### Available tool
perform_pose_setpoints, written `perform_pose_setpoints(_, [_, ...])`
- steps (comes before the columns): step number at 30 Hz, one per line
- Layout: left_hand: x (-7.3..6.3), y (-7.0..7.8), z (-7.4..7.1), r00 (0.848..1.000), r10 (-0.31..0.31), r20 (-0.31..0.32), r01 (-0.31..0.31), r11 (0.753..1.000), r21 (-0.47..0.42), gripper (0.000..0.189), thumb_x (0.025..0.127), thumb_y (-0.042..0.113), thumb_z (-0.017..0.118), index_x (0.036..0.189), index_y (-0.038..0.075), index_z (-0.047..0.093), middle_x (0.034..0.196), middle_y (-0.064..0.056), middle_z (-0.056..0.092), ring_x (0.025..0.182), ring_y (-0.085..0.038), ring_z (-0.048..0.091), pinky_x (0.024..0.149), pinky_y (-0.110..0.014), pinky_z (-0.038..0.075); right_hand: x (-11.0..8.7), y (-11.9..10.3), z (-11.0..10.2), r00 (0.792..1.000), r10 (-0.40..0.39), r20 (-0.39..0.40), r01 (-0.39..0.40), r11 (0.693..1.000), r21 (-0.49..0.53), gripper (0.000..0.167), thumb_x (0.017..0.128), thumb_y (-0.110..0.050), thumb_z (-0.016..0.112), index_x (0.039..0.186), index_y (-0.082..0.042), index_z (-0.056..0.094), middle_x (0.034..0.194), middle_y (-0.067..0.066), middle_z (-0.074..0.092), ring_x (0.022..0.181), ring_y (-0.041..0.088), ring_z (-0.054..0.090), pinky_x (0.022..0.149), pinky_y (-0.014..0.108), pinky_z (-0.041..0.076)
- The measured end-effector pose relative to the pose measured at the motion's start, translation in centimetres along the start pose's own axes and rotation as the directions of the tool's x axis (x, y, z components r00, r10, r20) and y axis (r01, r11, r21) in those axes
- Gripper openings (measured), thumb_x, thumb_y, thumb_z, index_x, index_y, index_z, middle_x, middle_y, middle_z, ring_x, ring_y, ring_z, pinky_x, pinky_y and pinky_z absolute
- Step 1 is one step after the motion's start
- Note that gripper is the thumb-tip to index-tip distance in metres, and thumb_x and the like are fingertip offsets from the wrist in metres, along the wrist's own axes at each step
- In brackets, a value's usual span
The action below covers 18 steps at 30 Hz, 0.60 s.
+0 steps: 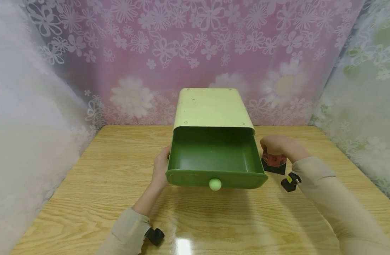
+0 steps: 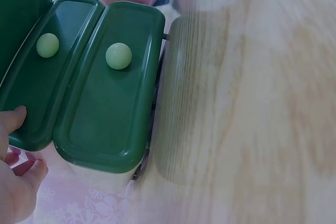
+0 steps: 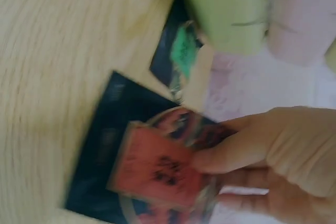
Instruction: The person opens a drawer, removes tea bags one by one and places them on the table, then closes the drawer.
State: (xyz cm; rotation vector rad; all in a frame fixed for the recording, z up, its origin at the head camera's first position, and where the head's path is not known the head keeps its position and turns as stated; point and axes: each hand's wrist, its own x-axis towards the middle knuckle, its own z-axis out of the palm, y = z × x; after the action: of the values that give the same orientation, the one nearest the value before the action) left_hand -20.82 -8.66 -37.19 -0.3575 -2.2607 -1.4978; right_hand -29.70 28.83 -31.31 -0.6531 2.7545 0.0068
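A small cabinet (image 1: 214, 106) with a pale yellow-green top stands mid-table. Its top drawer (image 1: 210, 156), dark green with a light round knob (image 1: 215, 184), is pulled out and shows a bare inside. Two more knobbed drawer fronts (image 2: 105, 114) are closed below it in the left wrist view. My left hand (image 1: 161, 166) holds the cabinet's left side, thumb (image 2: 16, 119) over the middle drawer's front and fingers bent beside it. On the right, my right hand (image 1: 277, 145) pinches a flat black packet with a red label (image 3: 163, 166), between thumb and fingers.
Another dark packet with a green label (image 3: 184, 48) lies beside the cabinet in the right wrist view. The wooden table (image 1: 118, 156) is backed by a pink flowered curtain (image 1: 182, 39). Pale curtains hang on both sides.
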Motion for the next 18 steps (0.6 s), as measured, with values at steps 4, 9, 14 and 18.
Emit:
perform_pose_setpoints(4, [0.0,0.0,0.0,1.000,-0.003,0.000,0.003,1.000,0.007,0.036,0.089,0.005,0.058,0.125,0.004,0.058,0.111,-0.012,0.062,0.093,-0.024,0.059,0.076,-0.040,0.049,1.6,1.1,1.2,0.995,-0.003,-0.099,0.002,1.000,-0.010,0.012,0.084,0.009,0.055,0.095,0.003,0.057,0.087,0.014,0.058,0.073,0.024,0.056,0.065,0.039,0.047])
perform_pose_setpoints(9, [-0.1,0.0,0.1,1.000,-0.019,0.002,0.019,1.000,0.018,0.034,0.090,0.006,0.057,0.123,0.003,0.058,0.110,-0.013,0.062,0.095,-0.026,0.059,0.079,-0.041,0.049,3.5,2.1,3.1,0.978,-0.069,-0.199,0.046,0.992,-0.121,0.013,0.079,0.006,0.060,0.085,-0.005,0.058,0.083,0.011,0.058,0.074,0.027,0.055,0.070,0.043,0.047])
perform_pose_setpoints(14, [-0.1,0.1,0.0,1.000,-0.027,0.000,0.026,0.999,0.028,0.033,0.090,0.005,0.055,0.123,0.001,0.058,0.114,-0.016,0.061,0.102,-0.030,0.058,0.084,-0.044,0.048,4.5,2.5,4.3,0.962,-0.122,-0.245,0.085,0.984,-0.155,0.020,0.074,0.014,0.058,0.077,-0.006,0.058,0.081,0.012,0.056,0.079,0.032,0.057,0.074,0.045,0.048])
perform_pose_setpoints(18, [0.0,0.2,0.0,1.000,-0.027,0.001,0.027,0.999,0.034,0.033,0.091,0.005,0.054,0.124,0.000,0.057,0.116,-0.017,0.060,0.104,-0.031,0.057,0.085,-0.045,0.047,4.9,2.8,4.8,0.952,-0.136,-0.273,0.090,0.981,-0.173,0.021,0.072,0.015,0.059,0.081,-0.004,0.060,0.081,0.013,0.053,0.077,0.033,0.055,0.071,0.046,0.047])
